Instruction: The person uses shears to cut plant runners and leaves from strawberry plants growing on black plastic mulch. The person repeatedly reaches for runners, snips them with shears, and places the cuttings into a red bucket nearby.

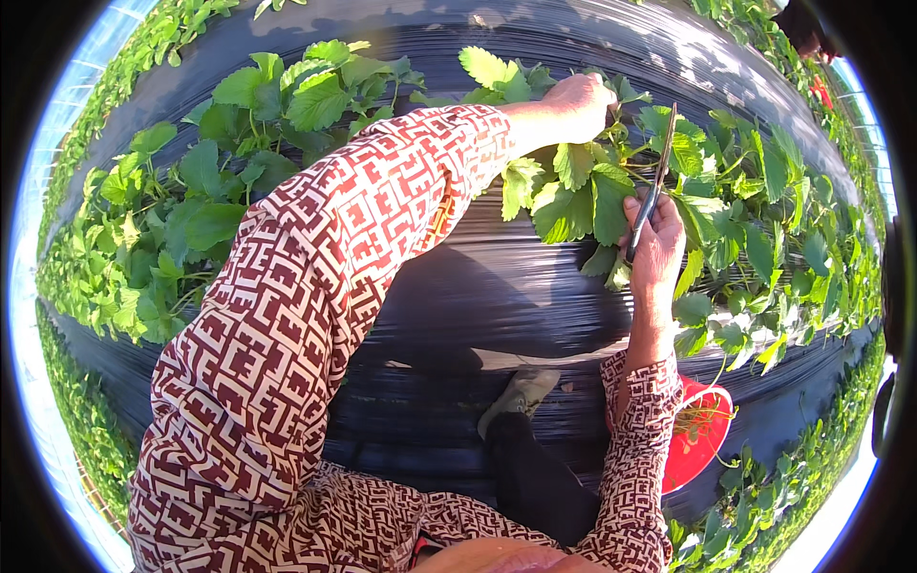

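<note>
My left hand (577, 107) reaches over the far side of a strawberry plant (566, 211). Its fingers bend down among the stems and are largely hidden, so I cannot tell whether they pinch anything. Close by on the right, my right hand (663, 233) grips a slim, pointed metal tool (660, 168) with a dark lower end. The tool's tip points away from me, above the leaves. From this angle its exact kind is unclear. Broad green leaves surround both hands, and thin stems (634, 152) show between them.
A red bucket (698, 437) containing thin plant stems stands beside my right forearm. More strawberry plants (208, 172) grow to the left and right (759, 215). Black plastic film (487, 301) covers the ground; my shoe (519, 397) rests on it. A dark, partly visible shape (802, 29) is at upper right.
</note>
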Motion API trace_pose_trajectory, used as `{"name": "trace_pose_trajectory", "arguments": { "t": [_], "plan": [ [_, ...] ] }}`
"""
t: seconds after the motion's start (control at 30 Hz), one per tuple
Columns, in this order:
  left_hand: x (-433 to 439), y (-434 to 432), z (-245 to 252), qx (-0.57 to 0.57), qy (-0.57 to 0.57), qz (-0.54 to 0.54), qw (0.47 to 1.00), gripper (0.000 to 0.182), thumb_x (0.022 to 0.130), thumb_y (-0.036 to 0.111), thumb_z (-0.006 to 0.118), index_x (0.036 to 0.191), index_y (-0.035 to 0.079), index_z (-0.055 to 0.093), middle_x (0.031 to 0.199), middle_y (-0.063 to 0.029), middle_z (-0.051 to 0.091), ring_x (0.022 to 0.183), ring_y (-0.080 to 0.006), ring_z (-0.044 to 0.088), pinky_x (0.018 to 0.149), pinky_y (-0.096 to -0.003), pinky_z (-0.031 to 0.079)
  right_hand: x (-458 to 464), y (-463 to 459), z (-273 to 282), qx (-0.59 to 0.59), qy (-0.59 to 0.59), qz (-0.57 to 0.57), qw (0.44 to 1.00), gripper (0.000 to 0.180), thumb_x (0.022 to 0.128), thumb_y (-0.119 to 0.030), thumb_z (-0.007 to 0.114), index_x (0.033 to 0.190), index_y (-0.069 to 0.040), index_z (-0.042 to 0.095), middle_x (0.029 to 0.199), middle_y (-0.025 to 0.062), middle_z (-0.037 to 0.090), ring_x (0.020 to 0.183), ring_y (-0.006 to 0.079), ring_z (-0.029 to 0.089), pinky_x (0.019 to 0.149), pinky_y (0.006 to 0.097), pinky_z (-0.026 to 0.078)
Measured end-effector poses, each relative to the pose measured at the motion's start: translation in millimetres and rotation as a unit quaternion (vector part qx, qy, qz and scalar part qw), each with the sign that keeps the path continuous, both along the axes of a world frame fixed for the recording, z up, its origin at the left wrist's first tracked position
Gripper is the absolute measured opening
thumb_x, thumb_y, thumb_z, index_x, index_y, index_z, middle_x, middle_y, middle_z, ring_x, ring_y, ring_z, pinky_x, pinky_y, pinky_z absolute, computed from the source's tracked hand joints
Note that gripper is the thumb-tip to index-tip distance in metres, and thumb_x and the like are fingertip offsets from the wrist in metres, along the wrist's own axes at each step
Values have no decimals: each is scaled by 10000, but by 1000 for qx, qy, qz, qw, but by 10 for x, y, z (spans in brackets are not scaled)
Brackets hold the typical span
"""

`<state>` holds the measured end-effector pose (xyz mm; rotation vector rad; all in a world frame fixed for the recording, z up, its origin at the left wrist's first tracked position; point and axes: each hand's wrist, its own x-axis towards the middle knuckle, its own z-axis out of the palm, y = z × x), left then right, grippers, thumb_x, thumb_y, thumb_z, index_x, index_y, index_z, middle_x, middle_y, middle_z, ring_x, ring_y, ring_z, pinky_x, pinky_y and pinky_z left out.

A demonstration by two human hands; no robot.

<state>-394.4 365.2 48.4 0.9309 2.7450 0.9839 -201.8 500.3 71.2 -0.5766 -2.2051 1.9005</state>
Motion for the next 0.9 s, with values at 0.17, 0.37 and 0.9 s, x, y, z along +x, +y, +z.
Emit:
{"name": "trace_pose_trajectory", "arguments": {
  "t": [0.17, 0.37, 0.9],
  "plan": [
    [-120, 310, -1, -216, 40, -15, 975, 751, 746, 12, 775, 1404, 331, 606, 1424, -33, 533, 1300, -252, 544, 1055, -375, 503, 48, 32, 28, -16, 6, 15, 1000, 227, 932, -174, 757, 1021, -24, 611, 753, -13, 631, 538, 50, 533, 481, 216, 419],
    [-289, 155, 44, -237, 262, -102, 930, 260, 905, 193, 666, 1157, 200, 730, 1202, -27, 624, 1203, -230, 584, 981, -423, 465, 128, 131, -29, -33, 27, 26, 999, 238, 923, -170, 772, 1041, -11, 639, 778, -18, 655, 586, 26, 524, 512, 207, 422],
    [-711, 848, -106, -60, -240, 155, 956, 532, 950, 517, 604, 1087, 27, 762, 900, -110, 722, 622, -204, 629, 593, -352, 516, 313, 172, 89, -77, 48, 27, 995, 204, 932, -103, 743, 1087, -11, 646, 888, -7, 726, 671, 0, 558, 574, 166, 413]
  ]
}}
